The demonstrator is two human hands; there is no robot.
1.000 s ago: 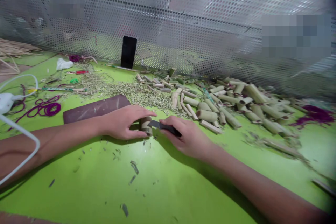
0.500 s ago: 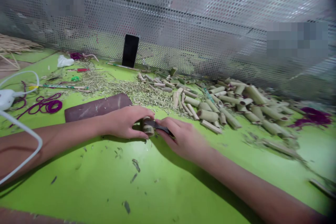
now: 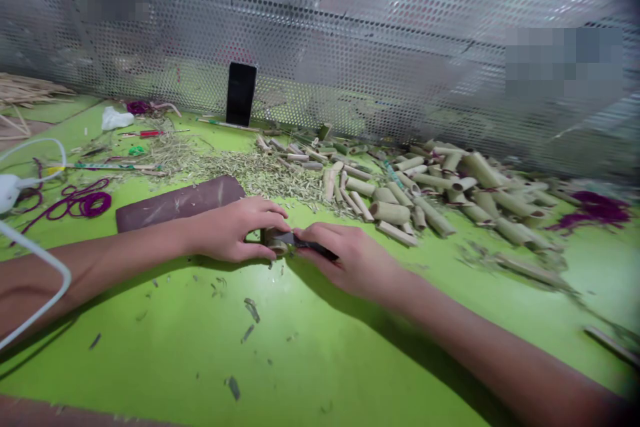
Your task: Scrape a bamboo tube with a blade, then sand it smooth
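Head view: just below centre, the left hand (image 3: 230, 230) pinches a short green bamboo tube (image 3: 271, 240) between fingertips and thumb, while the right hand (image 3: 350, 260) closes around a small dark knife (image 3: 307, 245) pressed against it; pale green bamboo tubes (image 3: 425, 207) lie heaped at 2 o'clock on a bright green tabletop (image 3: 320, 360)

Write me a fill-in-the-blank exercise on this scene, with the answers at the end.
The right hand holds a dark-bladed ____.
The left hand holds a short tube of ____.
The coil of yarn on the green tabletop is ____.

Answers: knife; bamboo; purple.
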